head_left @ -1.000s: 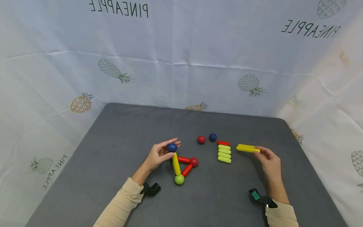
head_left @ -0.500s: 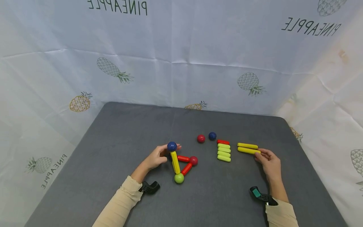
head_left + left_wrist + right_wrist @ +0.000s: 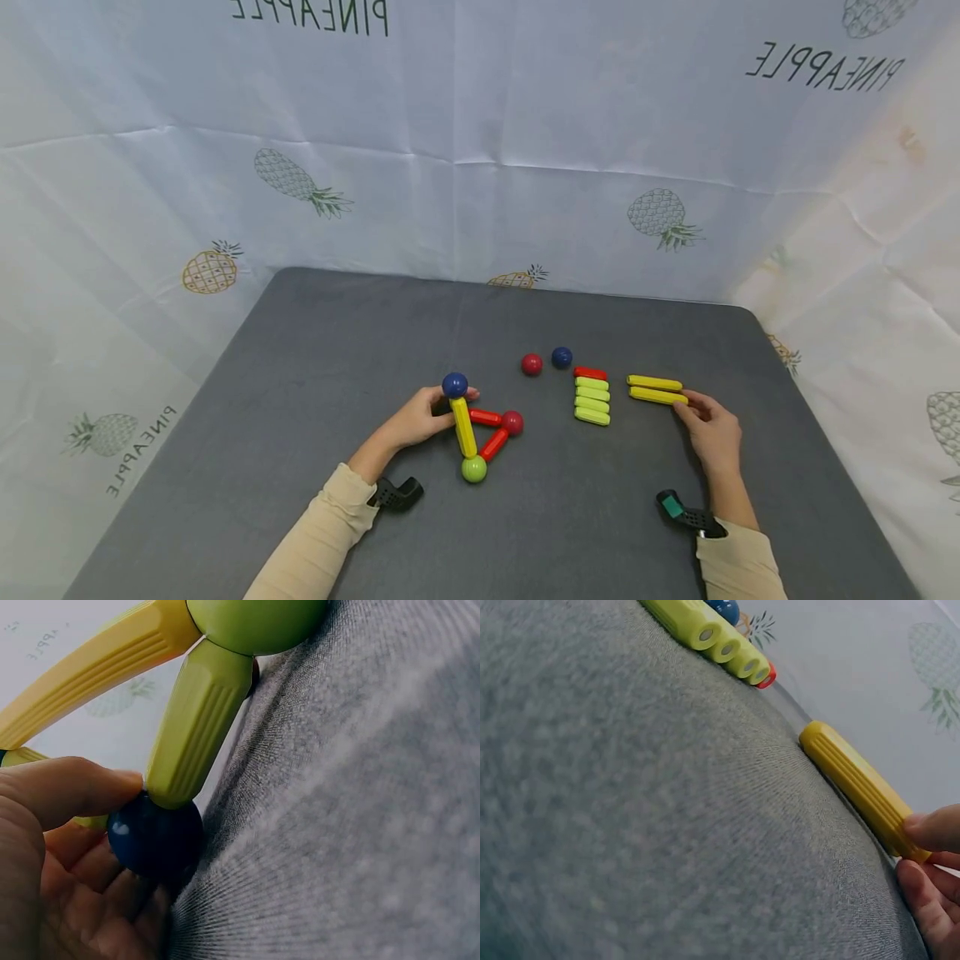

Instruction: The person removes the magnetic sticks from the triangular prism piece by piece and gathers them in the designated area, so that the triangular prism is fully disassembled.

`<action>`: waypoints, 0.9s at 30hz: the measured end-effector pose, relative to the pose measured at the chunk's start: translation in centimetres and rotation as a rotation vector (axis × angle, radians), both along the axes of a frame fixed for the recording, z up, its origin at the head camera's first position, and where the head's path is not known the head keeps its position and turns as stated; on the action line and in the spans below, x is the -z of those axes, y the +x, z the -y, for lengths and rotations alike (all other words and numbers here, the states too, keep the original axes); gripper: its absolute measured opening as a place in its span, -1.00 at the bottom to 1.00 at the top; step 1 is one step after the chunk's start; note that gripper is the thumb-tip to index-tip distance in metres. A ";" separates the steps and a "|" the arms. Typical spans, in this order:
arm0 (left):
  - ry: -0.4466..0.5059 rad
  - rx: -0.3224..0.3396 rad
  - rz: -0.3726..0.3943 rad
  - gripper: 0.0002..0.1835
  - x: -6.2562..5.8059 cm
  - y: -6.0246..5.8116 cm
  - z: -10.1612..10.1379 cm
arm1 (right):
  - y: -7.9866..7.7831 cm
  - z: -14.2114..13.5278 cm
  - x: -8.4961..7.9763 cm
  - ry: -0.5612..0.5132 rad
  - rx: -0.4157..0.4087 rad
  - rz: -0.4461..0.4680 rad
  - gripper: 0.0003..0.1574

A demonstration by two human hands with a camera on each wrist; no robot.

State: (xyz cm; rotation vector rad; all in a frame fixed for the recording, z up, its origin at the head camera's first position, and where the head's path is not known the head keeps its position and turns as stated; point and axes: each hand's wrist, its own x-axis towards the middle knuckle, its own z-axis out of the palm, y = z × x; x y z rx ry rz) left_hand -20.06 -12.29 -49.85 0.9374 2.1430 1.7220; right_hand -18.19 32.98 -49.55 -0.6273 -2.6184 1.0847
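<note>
Since a second ago, two yellow rods (image 3: 657,396) have shifted to lie side by side at the right hand (image 3: 712,429), which pinches the nearer rod's end; the left hand (image 3: 411,419) curls round a blue ball (image 3: 155,836) of the ball-and-rod frame (image 3: 464,429); light-green rods (image 3: 592,406) lie between the hands.

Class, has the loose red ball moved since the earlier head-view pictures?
No; the loose red ball keeps its place relative to the table's far edge.
</note>
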 end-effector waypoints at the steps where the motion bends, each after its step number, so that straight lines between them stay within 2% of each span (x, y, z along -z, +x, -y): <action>1: -0.010 0.000 0.005 -0.58 -0.1 0.0 0.0 | 0.0 0.0 -0.1 0.006 0.001 0.004 -0.47; 5: -0.044 -0.012 0.011 -0.58 -0.1 0.2 -0.1 | 0.1 0.2 -0.3 0.016 0.003 0.008 -0.48; 13: -0.085 -0.088 0.001 -0.62 -0.4 0.6 -0.9 | 0.4 0.3 -0.5 -0.003 0.021 -0.007 -0.48; 19: -0.095 -0.095 0.022 -0.65 -3.2 1.2 -1.2 | 0.7 1.1 -1.5 -0.044 0.063 -0.114 -0.52; 23: -0.117 -0.085 0.033 -0.64 -4.2 1.3 -1.4 | 0.8 3.2 -2.7 -0.073 -0.017 -0.234 -0.58; 27: -0.124 -0.073 0.043 -0.62 -4.4 1.2 -1.5 | 1.1 6.1 -4.0 -0.183 -0.220 -0.359 -0.62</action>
